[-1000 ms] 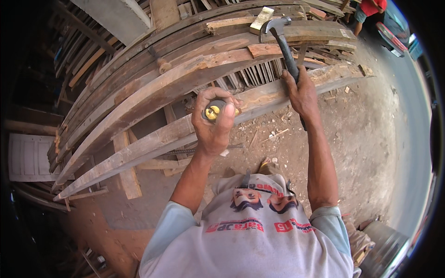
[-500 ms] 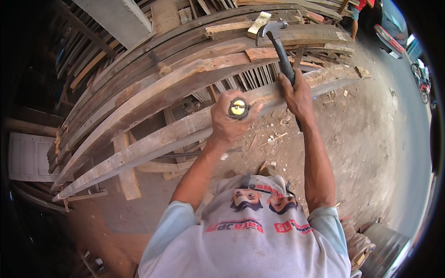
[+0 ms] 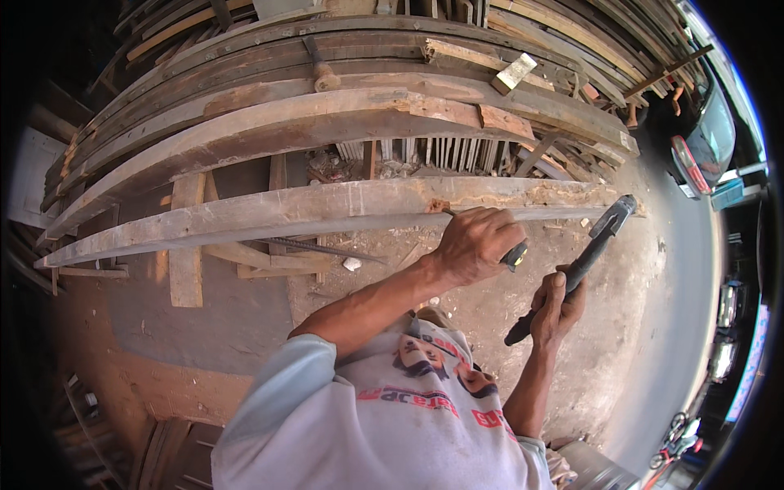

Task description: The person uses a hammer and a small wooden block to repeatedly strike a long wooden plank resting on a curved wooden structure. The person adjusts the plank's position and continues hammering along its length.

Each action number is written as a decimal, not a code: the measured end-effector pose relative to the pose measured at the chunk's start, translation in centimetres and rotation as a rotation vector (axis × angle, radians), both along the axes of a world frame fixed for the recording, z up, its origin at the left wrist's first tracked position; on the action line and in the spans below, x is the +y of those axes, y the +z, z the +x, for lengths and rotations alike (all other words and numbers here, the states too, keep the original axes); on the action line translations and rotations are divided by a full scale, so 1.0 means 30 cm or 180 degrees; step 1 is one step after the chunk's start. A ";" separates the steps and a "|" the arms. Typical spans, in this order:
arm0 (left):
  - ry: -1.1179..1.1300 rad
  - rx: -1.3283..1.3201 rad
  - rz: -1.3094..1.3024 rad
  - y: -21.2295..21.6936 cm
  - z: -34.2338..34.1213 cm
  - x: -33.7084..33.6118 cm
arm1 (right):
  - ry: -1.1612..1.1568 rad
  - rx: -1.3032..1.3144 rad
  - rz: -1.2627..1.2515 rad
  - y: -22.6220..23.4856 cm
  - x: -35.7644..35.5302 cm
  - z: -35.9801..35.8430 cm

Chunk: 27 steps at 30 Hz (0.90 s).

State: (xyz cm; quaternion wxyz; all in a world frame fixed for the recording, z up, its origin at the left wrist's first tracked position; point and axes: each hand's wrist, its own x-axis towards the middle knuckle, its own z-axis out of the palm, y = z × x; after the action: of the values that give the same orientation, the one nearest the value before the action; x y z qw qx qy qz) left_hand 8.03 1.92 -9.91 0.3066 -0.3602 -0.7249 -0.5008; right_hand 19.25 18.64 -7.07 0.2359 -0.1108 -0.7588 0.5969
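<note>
My left hand [image 3: 480, 243] is wrapped round a chisel [image 3: 515, 256] with a dark and yellow handle end. Its tip points left and meets the near wooden beam [image 3: 310, 206] beside a small reddish, chipped spot. The blade is mostly hidden by the fingers. To the right, my right hand [image 3: 559, 305] grips a claw hammer [image 3: 585, 263] by its dark handle. The hammer's metal head is raised beyond the chisel's butt, apart from it, near the beam's right end.
Behind the near beam lie more long beams [image 3: 269, 122], with a small pale wood block [image 3: 514, 73] and a mallet-like wooden tool [image 3: 325, 77] on them. A steel bar [image 3: 327, 248] and a white chunk [image 3: 352, 265] lie below. A car [image 3: 709, 143] stands on the road at right.
The view has turned right. My left hand has swung the chisel from end-on to sideways against the beam. My right hand has lowered and moved right with the hammer.
</note>
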 end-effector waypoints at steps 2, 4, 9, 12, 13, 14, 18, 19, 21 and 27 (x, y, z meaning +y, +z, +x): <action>0.0002 -0.0082 -0.0033 0.004 -0.002 -0.003 | 0.0042 -0.0130 0.0020 -0.001 0.012 0.022; 0.0018 -0.0113 0.0000 0.003 -0.005 -0.005 | 0.0040 -0.0231 0.0052 -0.003 0.015 0.042; 0.0082 -0.0208 0.0272 0.020 -0.013 -0.025 | -0.0057 -0.0259 0.0130 0.056 -0.036 0.084; 0.0148 -0.0414 0.0450 0.043 -0.030 -0.030 | -0.0191 0.0617 0.0181 0.167 -0.081 0.083; 0.0176 -0.0476 0.0570 0.042 -0.035 -0.037 | -0.0252 0.0951 0.0216 0.203 -0.086 0.074; 0.0172 -0.0524 0.0701 0.045 -0.046 -0.038 | -0.0287 0.1101 0.0182 0.246 -0.096 0.072; 0.0088 -0.0704 0.0990 0.045 -0.064 -0.055 | 0.0077 0.0857 0.0329 0.237 -0.118 0.101; 0.0051 -0.0736 0.1002 0.048 -0.063 -0.060 | 0.0231 0.0632 0.0422 0.222 -0.134 0.115; 0.0004 -0.0845 0.0957 0.048 -0.059 -0.076 | 0.0418 -0.1605 0.1939 0.245 -0.175 0.136; 0.0029 -0.0819 0.0978 0.033 -0.071 -0.075 | 0.0140 0.0369 0.1012 0.336 -0.194 0.142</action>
State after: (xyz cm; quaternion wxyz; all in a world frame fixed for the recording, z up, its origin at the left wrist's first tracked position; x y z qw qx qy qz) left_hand 5.89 -0.32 -8.92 0.2651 -0.2388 -0.6748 -0.6460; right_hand 23.49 12.83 3.02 0.2807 -0.0209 -0.8310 0.4797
